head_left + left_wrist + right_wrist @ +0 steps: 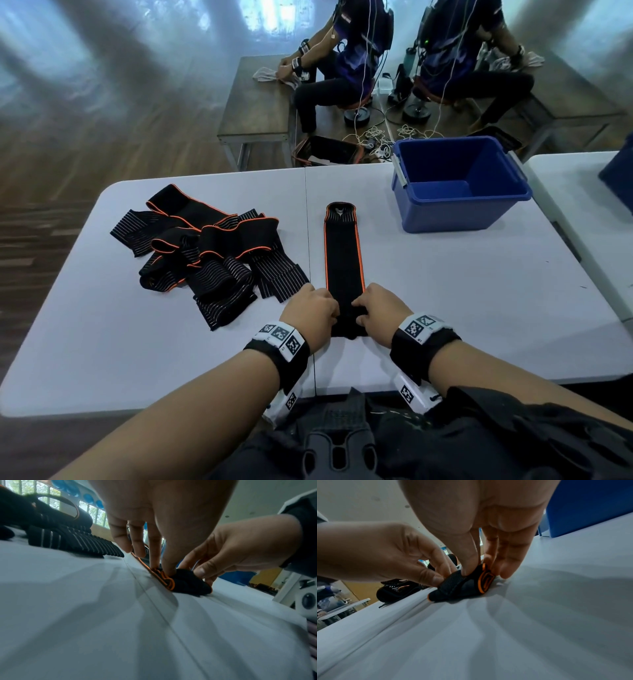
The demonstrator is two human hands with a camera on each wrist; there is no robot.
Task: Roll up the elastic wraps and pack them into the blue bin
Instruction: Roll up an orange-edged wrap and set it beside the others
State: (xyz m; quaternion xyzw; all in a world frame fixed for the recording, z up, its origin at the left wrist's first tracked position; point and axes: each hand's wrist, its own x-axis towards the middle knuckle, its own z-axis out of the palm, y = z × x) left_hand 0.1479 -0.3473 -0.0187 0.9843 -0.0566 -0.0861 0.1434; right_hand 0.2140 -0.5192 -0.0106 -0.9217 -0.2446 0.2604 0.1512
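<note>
Fingers (155, 550) of both hands pinch the elastic wrap's (343, 253) rolled near end.

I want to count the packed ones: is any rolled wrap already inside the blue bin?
No, the blue bin shows only its bare blue floor in the head view.

head downward, wrists low (sharing hands (346, 317))

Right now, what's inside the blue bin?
Nothing visible: the blue bin shows bare floor and walls in the head view. Its near wall hides the strip of floor closest to the person.
</note>
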